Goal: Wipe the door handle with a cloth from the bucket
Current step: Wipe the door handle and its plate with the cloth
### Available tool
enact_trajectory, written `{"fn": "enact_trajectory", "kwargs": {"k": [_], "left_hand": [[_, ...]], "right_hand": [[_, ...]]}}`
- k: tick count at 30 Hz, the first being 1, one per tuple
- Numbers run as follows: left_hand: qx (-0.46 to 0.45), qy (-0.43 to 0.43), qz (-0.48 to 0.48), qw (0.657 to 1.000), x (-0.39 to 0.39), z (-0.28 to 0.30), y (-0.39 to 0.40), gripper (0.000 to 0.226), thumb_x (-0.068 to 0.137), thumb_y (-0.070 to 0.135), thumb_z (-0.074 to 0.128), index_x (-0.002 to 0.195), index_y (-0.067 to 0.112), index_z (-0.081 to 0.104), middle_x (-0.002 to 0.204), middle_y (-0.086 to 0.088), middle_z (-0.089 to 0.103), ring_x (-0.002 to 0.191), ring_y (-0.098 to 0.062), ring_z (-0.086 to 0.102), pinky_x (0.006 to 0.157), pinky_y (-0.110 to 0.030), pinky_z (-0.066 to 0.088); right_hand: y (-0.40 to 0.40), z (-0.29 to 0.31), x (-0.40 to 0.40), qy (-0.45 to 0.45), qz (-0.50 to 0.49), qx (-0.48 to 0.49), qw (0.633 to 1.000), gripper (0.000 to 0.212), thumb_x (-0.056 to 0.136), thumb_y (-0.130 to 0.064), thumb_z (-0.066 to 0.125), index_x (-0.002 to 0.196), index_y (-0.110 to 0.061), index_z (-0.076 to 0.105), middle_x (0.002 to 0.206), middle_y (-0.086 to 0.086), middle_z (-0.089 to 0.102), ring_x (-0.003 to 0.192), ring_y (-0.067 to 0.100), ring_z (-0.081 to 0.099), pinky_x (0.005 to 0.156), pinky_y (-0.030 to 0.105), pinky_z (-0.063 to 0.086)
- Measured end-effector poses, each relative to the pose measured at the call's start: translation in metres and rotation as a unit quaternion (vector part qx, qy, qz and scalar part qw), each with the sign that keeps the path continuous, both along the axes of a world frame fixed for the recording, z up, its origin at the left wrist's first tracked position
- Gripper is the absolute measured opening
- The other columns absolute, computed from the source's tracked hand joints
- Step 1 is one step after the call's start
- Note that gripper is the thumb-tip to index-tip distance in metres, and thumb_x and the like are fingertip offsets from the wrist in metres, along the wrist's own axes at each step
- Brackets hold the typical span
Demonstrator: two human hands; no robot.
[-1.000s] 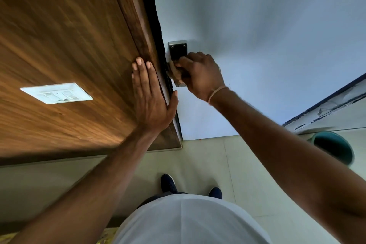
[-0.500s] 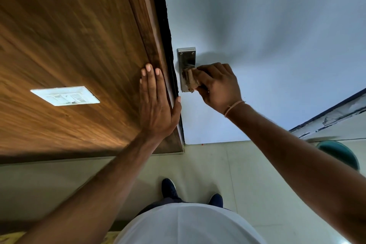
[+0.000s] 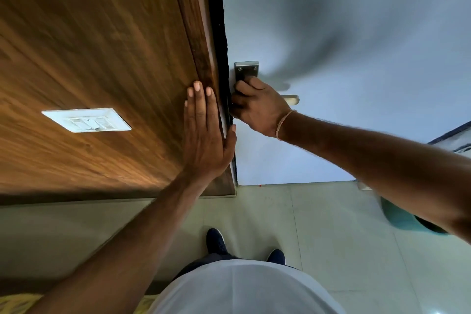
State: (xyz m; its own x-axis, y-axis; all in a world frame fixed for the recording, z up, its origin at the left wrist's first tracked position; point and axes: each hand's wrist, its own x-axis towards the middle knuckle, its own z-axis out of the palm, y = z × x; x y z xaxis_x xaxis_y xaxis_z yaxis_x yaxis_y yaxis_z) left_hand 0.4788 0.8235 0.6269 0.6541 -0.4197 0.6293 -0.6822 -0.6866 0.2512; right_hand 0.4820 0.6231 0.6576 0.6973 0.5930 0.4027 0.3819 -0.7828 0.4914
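The metal door handle plate (image 3: 246, 70) is fixed near the left edge of the pale grey door (image 3: 344, 33). The lever's cream-coloured tip (image 3: 291, 99) sticks out to the right, behind my wrist. My right hand (image 3: 257, 107) is closed over the lower part of the plate, pressed against the door edge. The cloth is hidden under its fingers. My left hand (image 3: 204, 135) lies flat with fingers together on the brown wooden frame (image 3: 198, 41), just left of the handle. The teal bucket (image 3: 400, 216) stands on the floor at the right, mostly hidden by my right forearm.
A white switch plate (image 3: 88, 120) sits on the wood-panelled wall to the left. Pale floor tiles (image 3: 293, 224) lie below, with my dark shoes (image 3: 216, 241) close to the door. A dark-edged ledge (image 3: 453, 137) shows at the right.
My right hand has slid from the plate's middle toward the door edge, exposing the lever tip; the tan cloth seen earlier is now covered. The left hand stays flat on the frame.
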Motion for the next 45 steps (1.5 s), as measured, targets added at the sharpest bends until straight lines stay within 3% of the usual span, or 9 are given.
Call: {"fn": "enact_trajectory", "kwargs": {"k": [5,11,22,28,34,37,40,42,45], "left_hand": [[-0.004,-0.003,0.006,1.000,0.000,0.000,-0.002,0.091,0.101,0.030,0.072,0.165,-0.007,0.020,0.173,-0.031,0.020,0.164,-0.045,0.017,0.133,-0.058,0.023],[-0.004,-0.008,0.009,1.000,0.000,0.000,-0.001,0.088,0.102,0.033,0.068,0.166,-0.004,0.020,0.173,-0.030,0.023,0.164,-0.043,0.019,0.135,-0.055,0.022],[0.001,0.003,0.013,1.000,-0.004,0.005,-0.001,0.085,0.102,0.029,0.069,0.165,-0.008,0.024,0.174,-0.031,0.021,0.165,-0.044,0.018,0.135,-0.055,0.021],[-0.007,0.002,0.009,1.000,-0.005,0.006,-0.003,0.083,0.105,0.030,0.065,0.164,-0.010,0.023,0.173,-0.033,0.020,0.164,-0.046,0.017,0.135,-0.056,0.020],[-0.014,0.009,0.018,1.000,-0.007,0.003,-0.011,0.081,0.109,0.034,0.057,0.165,-0.010,0.018,0.173,-0.035,0.017,0.164,-0.048,0.014,0.136,-0.056,0.017],[-0.017,0.010,0.015,1.000,-0.007,0.002,-0.011,0.082,0.108,0.031,0.059,0.164,-0.011,0.017,0.172,-0.036,0.017,0.163,-0.049,0.014,0.135,-0.058,0.018],[-0.011,0.005,0.017,1.000,-0.005,0.001,-0.009,0.081,0.107,0.032,0.058,0.164,-0.010,0.018,0.172,-0.036,0.020,0.163,-0.048,0.016,0.134,-0.059,0.021],[-0.006,0.005,0.011,1.000,-0.004,0.001,-0.006,0.080,0.107,0.030,0.058,0.164,-0.009,0.019,0.172,-0.036,0.020,0.163,-0.048,0.017,0.134,-0.058,0.021],[0.001,0.005,-0.004,1.000,-0.003,0.003,-0.001,0.078,0.108,0.029,0.057,0.165,-0.008,0.018,0.173,-0.034,0.019,0.164,-0.048,0.016,0.134,-0.057,0.021]], "right_hand": [[-0.015,-0.003,-0.024,-0.083,-0.033,0.142,0.986,0.026,0.103,-0.016,0.063,0.127,-0.021,0.073,0.121,0.004,0.076,0.096,0.030,0.070,0.087,0.040,0.051],[0.002,-0.016,-0.033,-0.102,-0.123,0.262,0.952,0.027,0.100,-0.021,0.067,0.124,-0.015,0.078,0.121,0.007,0.078,0.093,0.033,0.070,0.085,0.043,0.049],[-0.004,0.008,-0.007,-0.008,0.025,-0.035,0.999,0.027,0.101,-0.012,0.056,0.088,-0.024,0.077,0.083,-0.006,0.068,0.105,0.029,0.061,0.096,0.039,0.046],[-0.019,-0.009,-0.042,0.057,-0.023,-0.174,0.983,0.040,0.089,0.005,0.049,0.079,-0.018,0.080,0.096,0.002,0.078,0.128,0.029,0.062,0.104,0.040,0.048],[-0.052,-0.036,-0.109,-0.048,-0.192,0.177,0.964,0.028,0.089,0.000,0.059,0.087,-0.026,0.070,0.088,-0.009,0.074,0.100,0.030,0.068,0.079,0.038,0.038],[-0.011,-0.044,-0.120,0.033,-0.337,0.513,0.789,0.019,0.087,-0.015,0.076,0.103,-0.019,0.067,0.091,-0.003,0.075,0.092,0.028,0.065,0.074,0.036,0.046],[0.034,-0.038,-0.108,0.060,-0.280,0.900,0.330,0.030,0.096,-0.011,0.073,0.121,-0.006,0.058,0.110,0.008,0.071,0.107,0.027,0.071,0.084,0.031,0.057],[0.052,-0.030,-0.093,0.089,-0.163,0.980,0.068,0.023,0.099,0.004,0.054,0.120,-0.004,0.060,0.113,0.018,0.069,0.111,0.035,0.068,0.098,0.048,0.058],[0.061,-0.011,-0.069,0.120,-0.055,0.989,-0.066,0.048,0.082,0.015,0.038,0.120,-0.003,0.061,0.120,0.022,0.063,0.117,0.038,0.058,0.111,0.052,0.048]]}}
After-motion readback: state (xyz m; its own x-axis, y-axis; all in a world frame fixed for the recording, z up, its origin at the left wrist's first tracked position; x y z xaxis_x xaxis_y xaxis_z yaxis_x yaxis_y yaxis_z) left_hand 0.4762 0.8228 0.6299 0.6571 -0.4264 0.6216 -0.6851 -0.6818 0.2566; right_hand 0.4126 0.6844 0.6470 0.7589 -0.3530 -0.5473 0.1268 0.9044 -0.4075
